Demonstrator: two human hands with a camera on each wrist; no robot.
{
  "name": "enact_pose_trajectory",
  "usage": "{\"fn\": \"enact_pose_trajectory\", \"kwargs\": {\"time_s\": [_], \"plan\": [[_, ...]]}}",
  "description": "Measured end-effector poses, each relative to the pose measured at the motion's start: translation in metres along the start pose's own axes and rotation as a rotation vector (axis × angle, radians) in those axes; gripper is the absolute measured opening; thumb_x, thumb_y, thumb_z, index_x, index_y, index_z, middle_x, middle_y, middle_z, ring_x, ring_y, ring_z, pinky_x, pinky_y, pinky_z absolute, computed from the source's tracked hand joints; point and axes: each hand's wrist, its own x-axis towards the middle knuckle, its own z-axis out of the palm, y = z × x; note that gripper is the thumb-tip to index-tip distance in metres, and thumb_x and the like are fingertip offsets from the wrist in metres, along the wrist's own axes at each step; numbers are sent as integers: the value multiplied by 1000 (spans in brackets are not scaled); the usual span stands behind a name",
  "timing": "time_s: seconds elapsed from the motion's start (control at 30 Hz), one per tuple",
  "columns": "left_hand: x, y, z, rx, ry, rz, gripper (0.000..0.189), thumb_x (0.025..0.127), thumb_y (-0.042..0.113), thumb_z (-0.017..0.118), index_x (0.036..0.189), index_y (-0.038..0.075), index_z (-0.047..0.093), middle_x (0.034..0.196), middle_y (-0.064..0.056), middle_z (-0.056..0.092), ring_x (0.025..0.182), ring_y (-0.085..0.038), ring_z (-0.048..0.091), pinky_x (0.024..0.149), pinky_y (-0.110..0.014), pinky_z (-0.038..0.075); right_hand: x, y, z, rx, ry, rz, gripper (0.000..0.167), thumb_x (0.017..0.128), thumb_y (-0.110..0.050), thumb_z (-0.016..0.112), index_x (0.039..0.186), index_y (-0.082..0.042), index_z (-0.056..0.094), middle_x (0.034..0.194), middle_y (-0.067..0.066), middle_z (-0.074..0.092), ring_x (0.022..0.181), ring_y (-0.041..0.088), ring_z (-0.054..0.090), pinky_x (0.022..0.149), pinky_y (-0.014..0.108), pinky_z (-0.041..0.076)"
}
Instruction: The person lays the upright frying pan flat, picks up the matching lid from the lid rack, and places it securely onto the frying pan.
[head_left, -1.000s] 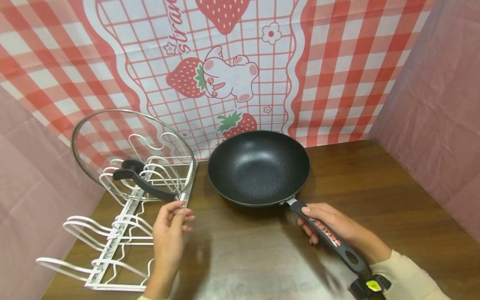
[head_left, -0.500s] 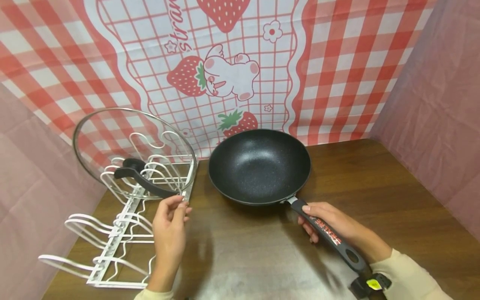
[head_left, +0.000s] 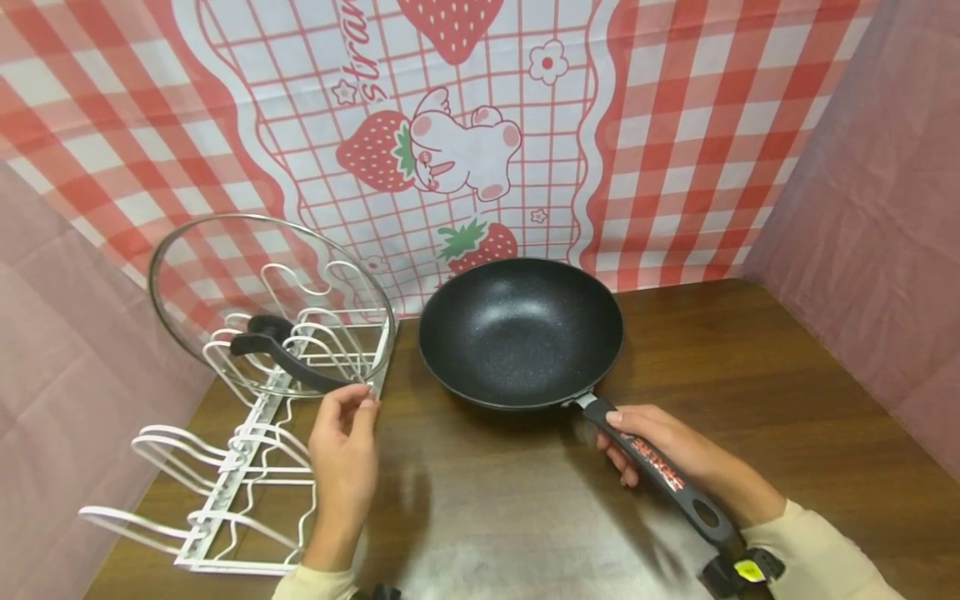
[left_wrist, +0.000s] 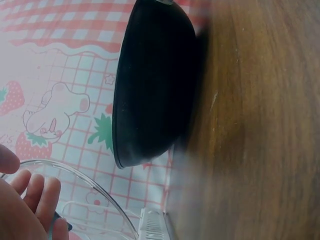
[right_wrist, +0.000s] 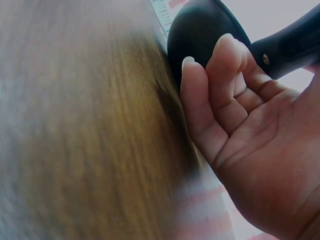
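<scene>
A black wok [head_left: 521,333] with a long dark handle [head_left: 667,471] is at the middle back, level over the wooden table. My right hand [head_left: 648,437] holds that handle near the pan, thumb on top and fingers curled beneath; the right wrist view shows the bent fingers [right_wrist: 225,85] below it. To the left, a clear glass lid [head_left: 225,267] with a metal rim stands tilted upright in a white wire rack [head_left: 232,467]. My left hand [head_left: 345,450], fingers loosely bent, is right at the lower end of the lid's black handle [head_left: 288,358], overlapping it.
The rack's white loops rise along the table's left side, beside my left forearm. A red-and-white strawberry cloth [head_left: 675,150] hangs behind the wooden table [head_left: 480,517]. Pink cloth walls [head_left: 877,208] close in both sides.
My left hand has moved slightly up and forward to the end of the lid's handle. The right hand and the wok keep nearly the same place; the whole view has shifted slightly.
</scene>
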Motion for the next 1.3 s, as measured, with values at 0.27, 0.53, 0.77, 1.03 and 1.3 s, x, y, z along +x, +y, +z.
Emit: {"fn": "enact_pose_trajectory", "kwargs": {"time_s": [0.27, 0.53, 0.77, 1.03, 1.3], "plan": [[5, 0, -2, 57, 33, 66, 16, 93, -2, 60, 107, -3, 67, 102, -10, 67, 97, -11, 59, 90, -23, 45, 1, -1, 0, -16, -6, -11, 41, 109, -16, 33, 103, 20, 51, 76, 12, 60, 61, 18, 65, 56, 38, 58], [11, 1, -2, 80, 60, 104, 17, 91, -4, 59, 105, -3, 67, 103, -11, 63, 96, -11, 55, 92, -25, 40, 2, 0, 0, -4, -15, -12, 41, 109, -15, 32, 103, 20, 51, 76, 12, 61, 61, 18, 65, 57, 37, 58], [13, 0, -2, 86, 94, 124, 18, 89, -6, 59, 104, -4, 68, 99, -11, 59, 94, -11, 52, 89, -27, 37, 1, 0, -1, -55, 5, -8, 42, 110, -17, 34, 103, 22, 50, 74, 23, 59, 60, 19, 65, 55, 40, 58], [15, -1, 2, 78, 151, 178, 14, 84, -9, 61, 96, -6, 67, 102, -11, 54, 95, -10, 48, 88, -30, 36, 0, 0, -2, -53, 10, -10, 41, 110, -16, 33, 102, 21, 50, 75, 15, 61, 60, 18, 65, 55, 44, 58], [15, 0, 7, 75, 223, 131, 20, 80, -8, 65, 99, -1, 67, 125, -11, 49, 104, -11, 42, 90, -33, 34, 0, 0, -2, -54, 7, -13, 40, 110, -16, 33, 102, 21, 50, 75, 17, 60, 60, 18, 65, 55, 42, 58]]}}
